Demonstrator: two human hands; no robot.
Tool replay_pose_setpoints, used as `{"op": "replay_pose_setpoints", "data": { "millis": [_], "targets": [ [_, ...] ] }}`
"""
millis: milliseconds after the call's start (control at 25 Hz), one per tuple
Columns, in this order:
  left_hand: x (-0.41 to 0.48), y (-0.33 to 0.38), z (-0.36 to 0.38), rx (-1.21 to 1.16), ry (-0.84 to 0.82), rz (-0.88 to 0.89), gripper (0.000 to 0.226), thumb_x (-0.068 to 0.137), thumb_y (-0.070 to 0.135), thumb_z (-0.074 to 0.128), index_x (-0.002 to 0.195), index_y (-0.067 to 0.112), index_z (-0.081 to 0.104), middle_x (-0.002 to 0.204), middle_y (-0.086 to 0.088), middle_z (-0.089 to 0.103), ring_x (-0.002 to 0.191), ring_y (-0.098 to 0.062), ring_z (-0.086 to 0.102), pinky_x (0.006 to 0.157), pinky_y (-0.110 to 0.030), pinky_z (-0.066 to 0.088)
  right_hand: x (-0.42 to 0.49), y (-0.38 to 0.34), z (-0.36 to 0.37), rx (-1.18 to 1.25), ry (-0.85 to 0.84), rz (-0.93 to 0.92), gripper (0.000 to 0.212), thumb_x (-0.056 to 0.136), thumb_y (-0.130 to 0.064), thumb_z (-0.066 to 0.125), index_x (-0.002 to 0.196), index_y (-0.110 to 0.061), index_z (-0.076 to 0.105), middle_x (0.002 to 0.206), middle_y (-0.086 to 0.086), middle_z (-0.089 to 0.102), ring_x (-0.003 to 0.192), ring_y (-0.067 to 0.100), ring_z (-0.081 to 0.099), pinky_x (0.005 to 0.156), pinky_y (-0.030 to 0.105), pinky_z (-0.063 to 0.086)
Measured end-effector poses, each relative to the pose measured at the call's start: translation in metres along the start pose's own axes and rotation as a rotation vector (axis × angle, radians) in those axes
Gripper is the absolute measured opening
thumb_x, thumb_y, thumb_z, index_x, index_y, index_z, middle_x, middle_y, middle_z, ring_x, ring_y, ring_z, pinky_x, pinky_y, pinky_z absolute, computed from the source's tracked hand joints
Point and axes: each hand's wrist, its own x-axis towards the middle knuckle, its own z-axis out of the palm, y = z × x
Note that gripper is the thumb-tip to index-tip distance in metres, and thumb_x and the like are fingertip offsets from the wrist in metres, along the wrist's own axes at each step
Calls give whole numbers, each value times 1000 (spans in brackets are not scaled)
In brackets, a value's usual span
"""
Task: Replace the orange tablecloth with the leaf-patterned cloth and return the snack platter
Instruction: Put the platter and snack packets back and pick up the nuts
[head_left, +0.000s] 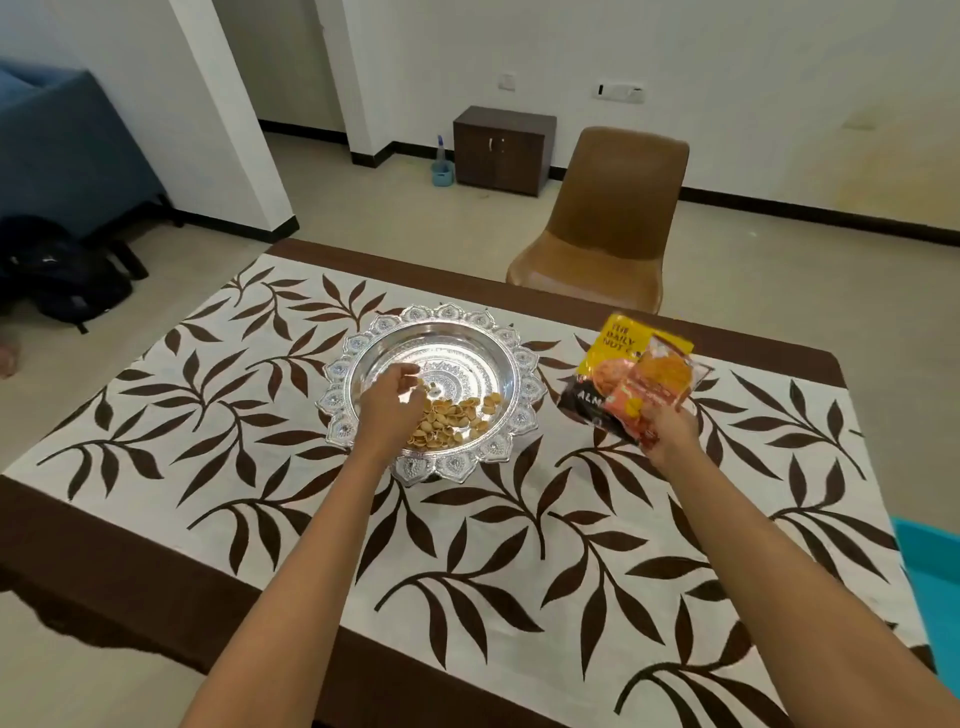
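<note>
Head view shows you the leaf-patterned cloth (519, 545) spread over the table, with the silver snack platter (511, 358) resting on it left of centre. Your left hand (387, 397) hovers over the platter's near side, fingers bunched and curled above a heap of pale shell-shaped snacks (441, 423); whether they pinch a piece, you cannot tell. Your right hand (670, 434) grips the lower corner of two snack packets (636, 384), yellow and orange, held tilted just right of the platter, their print partly hidden. Beyond the far edge stands a brown chair (613, 208), then a dark cabinet (501, 150) and a spray bottle (441, 150). A blue sofa (62, 145) and black backpack (62, 280) sit left. A turquoise object (935, 582) is cut off at right.
</note>
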Motion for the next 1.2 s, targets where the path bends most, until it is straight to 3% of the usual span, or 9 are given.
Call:
{"op": "replay_pose_setpoints", "data": {
  "millis": [160,360,480,600,720,840,960,1040,1200],
  "targets": [
    [-6,-5,16,31,-35,30,30,92,12,57,122,12,55,120,-4,60,110,-10,54,86,-23,45,15,52,-31,-384,149,21,39,86,1,57,124,-6,54,120,13,60,105,31,59,75,36,53],
    [-6,-8,20,62,-44,79,32,91,12,59,122,11,55,122,-2,61,115,-13,55,97,-32,47,5,71,-29,-822,329,23,49,89,-20,62,130,-1,44,133,23,42,118,37,46,93,44,44],
    [-6,-7,14,-18,18,90,28,92,9,56,120,12,56,122,-3,60,116,-13,55,96,-28,45,-7,65,-14,-973,379,-174,67,87,-23,66,141,-2,30,147,23,24,133,38,31,108,46,33],
    [3,-10,1,88,164,106,34,94,6,47,126,14,53,128,-4,56,124,-18,48,109,-44,38,-39,39,46,-758,195,-724,53,96,-18,50,144,-5,30,156,16,13,144,29,17,112,30,24],
    [18,-19,-10,697,106,82,47,97,14,38,144,12,35,150,-7,37,144,-27,23,114,-57,-4,-75,21,123,-775,-223,-1105,41,101,-18,41,141,-8,39,157,11,17,145,21,15,109,13,16],
    [16,-22,-7,928,-36,82,47,100,26,33,145,12,32,154,-9,29,147,-26,12,113,-58,-13,-89,33,173,-1166,-576,-1043,42,103,-24,35,141,-7,39,153,16,26,143,32,19,115,36,18],
    [4,-22,-1,967,-55,59,33,97,18,36,127,12,48,136,-7,49,138,-29,32,112,-65,-8,-86,59,183,-1715,-436,-902,35,99,-15,34,129,-6,51,137,19,40,129,40,31,106,48,28],
    [-3,-22,0,963,-55,53,31,92,10,37,119,12,51,124,-7,54,126,-29,45,111,-64,-9,-95,73,181,-1711,-340,-804,34,93,-7,35,125,-2,46,133,19,38,120,37,38,95,42,38],
    [-9,-19,-2,767,-19,135,37,90,2,42,125,13,48,119,-6,57,117,-25,52,117,-55,7,-115,82,181,-1381,-620,-752,29,94,0,41,123,1,43,128,18,38,103,30,48,76,30,37]
  ]
}}
